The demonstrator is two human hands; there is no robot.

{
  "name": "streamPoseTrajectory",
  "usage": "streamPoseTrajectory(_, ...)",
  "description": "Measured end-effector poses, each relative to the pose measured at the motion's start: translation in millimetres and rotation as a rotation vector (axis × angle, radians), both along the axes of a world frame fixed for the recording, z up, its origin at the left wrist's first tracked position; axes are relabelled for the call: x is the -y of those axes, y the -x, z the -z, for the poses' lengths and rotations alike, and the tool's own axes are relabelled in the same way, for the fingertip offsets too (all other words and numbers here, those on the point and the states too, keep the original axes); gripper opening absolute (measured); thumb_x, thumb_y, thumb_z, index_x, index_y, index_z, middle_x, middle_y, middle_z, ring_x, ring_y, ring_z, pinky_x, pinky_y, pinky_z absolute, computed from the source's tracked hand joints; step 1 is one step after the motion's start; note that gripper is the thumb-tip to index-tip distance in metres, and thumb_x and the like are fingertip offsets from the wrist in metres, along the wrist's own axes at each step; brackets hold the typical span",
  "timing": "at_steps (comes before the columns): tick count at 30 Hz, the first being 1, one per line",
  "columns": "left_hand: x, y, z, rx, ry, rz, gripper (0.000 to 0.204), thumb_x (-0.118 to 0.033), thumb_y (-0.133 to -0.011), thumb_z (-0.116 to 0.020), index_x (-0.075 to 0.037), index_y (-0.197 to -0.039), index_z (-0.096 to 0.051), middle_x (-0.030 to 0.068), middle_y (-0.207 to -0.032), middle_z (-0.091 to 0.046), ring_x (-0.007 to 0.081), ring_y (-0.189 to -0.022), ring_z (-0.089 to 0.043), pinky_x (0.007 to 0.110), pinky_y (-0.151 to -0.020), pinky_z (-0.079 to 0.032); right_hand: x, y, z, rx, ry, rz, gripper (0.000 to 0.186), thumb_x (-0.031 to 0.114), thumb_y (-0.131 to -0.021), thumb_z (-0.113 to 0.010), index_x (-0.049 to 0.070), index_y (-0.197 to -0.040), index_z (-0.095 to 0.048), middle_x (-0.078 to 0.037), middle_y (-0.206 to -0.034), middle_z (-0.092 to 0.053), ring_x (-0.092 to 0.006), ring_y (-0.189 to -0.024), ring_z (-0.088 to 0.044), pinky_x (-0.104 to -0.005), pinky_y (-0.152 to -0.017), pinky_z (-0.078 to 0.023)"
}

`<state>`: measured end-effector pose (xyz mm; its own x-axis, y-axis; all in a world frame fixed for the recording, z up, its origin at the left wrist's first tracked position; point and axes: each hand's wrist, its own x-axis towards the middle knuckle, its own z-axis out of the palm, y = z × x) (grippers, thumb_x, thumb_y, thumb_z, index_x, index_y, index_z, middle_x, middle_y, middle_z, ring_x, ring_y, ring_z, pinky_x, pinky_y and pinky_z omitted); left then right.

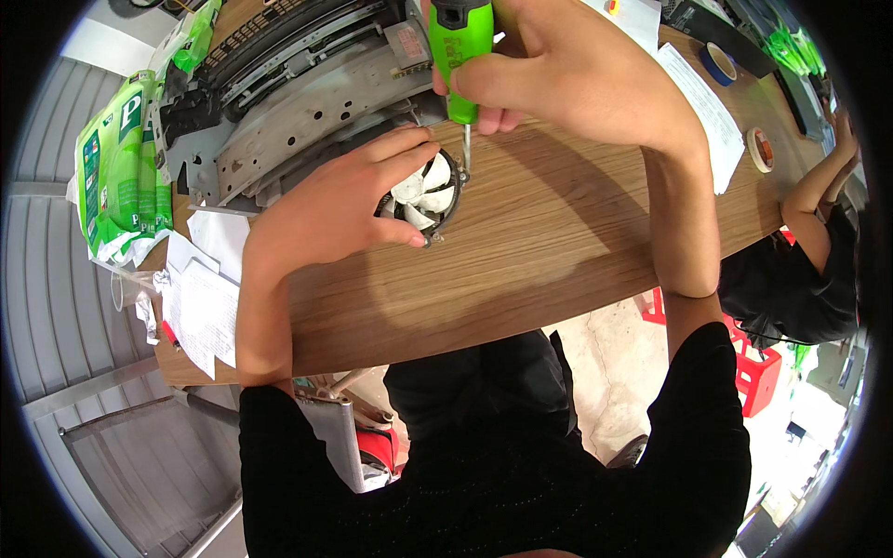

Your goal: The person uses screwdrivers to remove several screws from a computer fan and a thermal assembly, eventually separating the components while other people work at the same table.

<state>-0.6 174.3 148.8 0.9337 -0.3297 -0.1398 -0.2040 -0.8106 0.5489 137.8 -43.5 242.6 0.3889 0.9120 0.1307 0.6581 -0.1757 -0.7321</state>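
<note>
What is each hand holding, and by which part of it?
The right hand holds a green screwdriver by its handle. The left hand holds a small fan with white blades by its dark round frame.

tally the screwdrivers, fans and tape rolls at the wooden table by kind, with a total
Green screwdriver, in the right hand: 1
Fan, held by the left hand: 1
Tape rolls, one blue, one pale: 2
Total: 4

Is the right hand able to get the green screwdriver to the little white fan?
It seems so. The right hand grips the green screwdriver, its tip apparently at the white fan's rim. The left hand holds the opposite side, leaving that spot uncovered.
</note>
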Motion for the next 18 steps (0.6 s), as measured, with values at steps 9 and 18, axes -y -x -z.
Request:
streamPoseTrajectory(9, 1.1, -1.1, 0.8, 0.031, 0.015, 0.028, 0.087, -0.025, -0.077, -0.084, -0.002, -0.151, -0.046, 0.0160, -0.156, -0.044, 0.0382, -0.137, -0.050, 0.042, -0.112, -0.044, -5.2, 3.0, 4.1, -0.070, -0.027, -0.072, 0.033, 0.015, -0.093, -0.065, 0.002, -0.119, -0.050, -0.012, -0.079, -0.062, -0.0244, -0.073, -0.062, -0.0402, -0.069, -0.048)
streamPoseTrajectory(18, 0.2, -0.7, -0.2, 0.007, 0.028, 0.016, 0.086, -0.026, -0.077, -0.084, -0.002, -0.151, -0.046, 0.0161, -0.158, -0.043, 0.0386, -0.137, -0.050, 0.043, -0.112, -0.044, -7.3, 1.9, 4.6, -0.069, 0.040, -0.070, 0.033, 0.016, -0.094, -0.064, 0.001, -0.119, -0.049, -0.012, -0.078, -0.062, -0.0238, -0.072, -0.062, -0.0400, -0.068, -0.048)
